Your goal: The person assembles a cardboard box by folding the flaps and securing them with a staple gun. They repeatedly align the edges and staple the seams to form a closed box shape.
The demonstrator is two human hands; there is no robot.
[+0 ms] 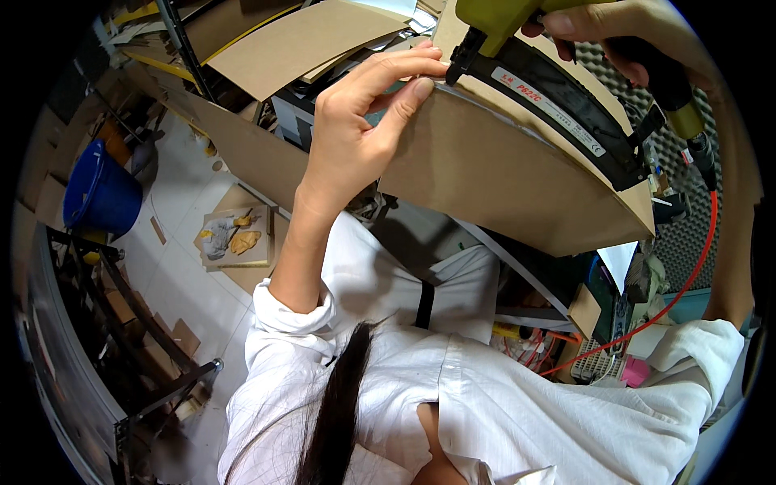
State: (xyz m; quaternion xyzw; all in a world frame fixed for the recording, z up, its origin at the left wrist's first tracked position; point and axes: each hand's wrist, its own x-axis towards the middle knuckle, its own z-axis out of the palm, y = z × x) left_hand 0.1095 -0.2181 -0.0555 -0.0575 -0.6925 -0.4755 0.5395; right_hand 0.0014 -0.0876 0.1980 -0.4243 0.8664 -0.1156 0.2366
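My right hand (602, 32) is wrapped round the handle of a yellow-green and black pneumatic staple gun (558, 105). A red air hose (702, 242) hangs from the gun's handle end. The gun's nose sits at the left corner of a brown fibreboard box or panel assembly (509, 186), close against its top edge. My left hand (364, 113) pinches that same corner, thumb on the near face and fingers over the top, right beside the nose. Whether the nose touches the board I cannot tell.
Brown boards (307, 40) are stacked beyond my left hand. A blue bucket (101, 190) stands on the tiled floor at left, near a black metal frame (137, 323). Crumpled gloves (230, 234) lie on a small board. Grey egg-crate foam (679, 234) lines the right side.
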